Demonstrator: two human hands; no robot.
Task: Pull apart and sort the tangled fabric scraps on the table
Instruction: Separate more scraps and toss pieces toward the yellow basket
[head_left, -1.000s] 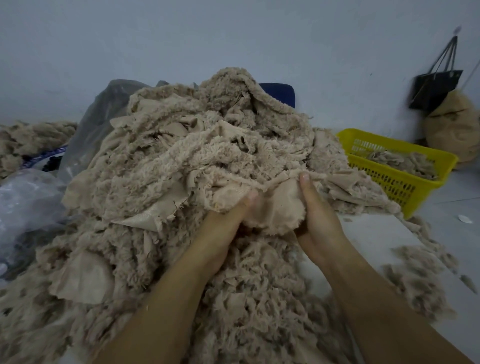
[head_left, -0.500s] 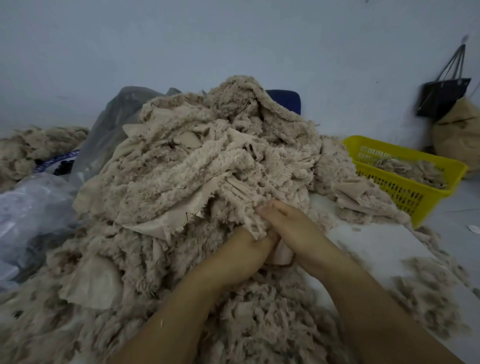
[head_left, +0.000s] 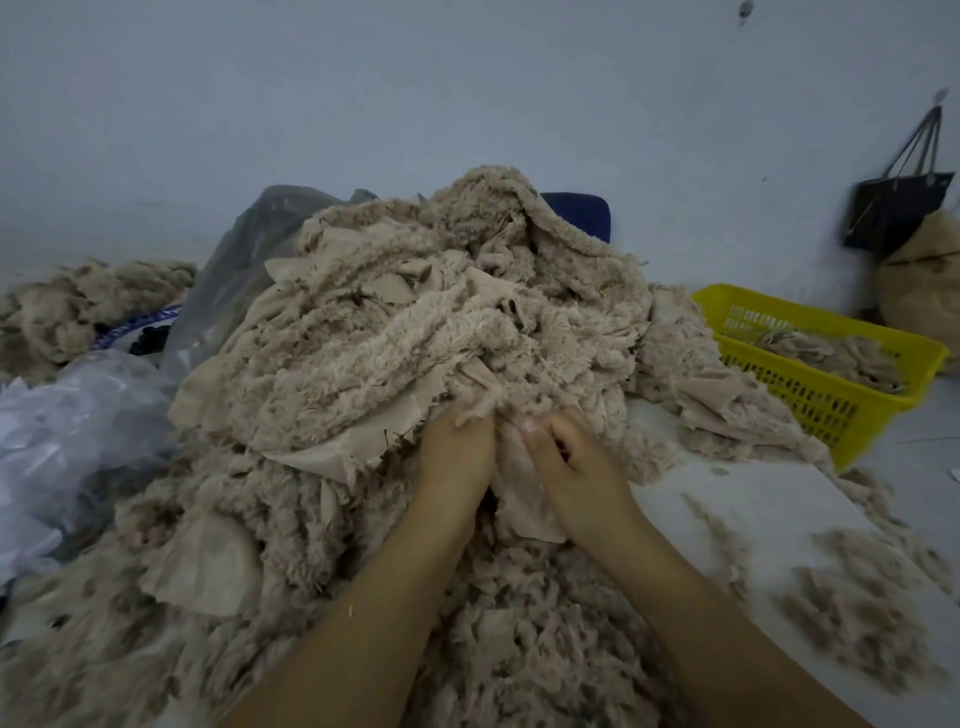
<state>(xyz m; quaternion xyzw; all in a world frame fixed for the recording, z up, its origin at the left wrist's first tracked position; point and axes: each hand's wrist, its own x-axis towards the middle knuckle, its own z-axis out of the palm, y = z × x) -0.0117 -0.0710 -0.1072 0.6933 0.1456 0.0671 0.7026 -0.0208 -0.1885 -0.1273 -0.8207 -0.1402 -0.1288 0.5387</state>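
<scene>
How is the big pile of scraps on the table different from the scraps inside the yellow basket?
The big pile rises in a tall heap; the basket scraps lie low inside the yellow basket. The big pile spreads loose over the table; the basket scraps are contained. The left hand and right hand reach into the big pile; nothing touches the basket scraps. Both are the same beige, fluffy fabric.

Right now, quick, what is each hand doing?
Left hand: grips the beige scrap, fingertips buried in the fabric pile.
Right hand: curled, pinching the same scrap.
</scene>
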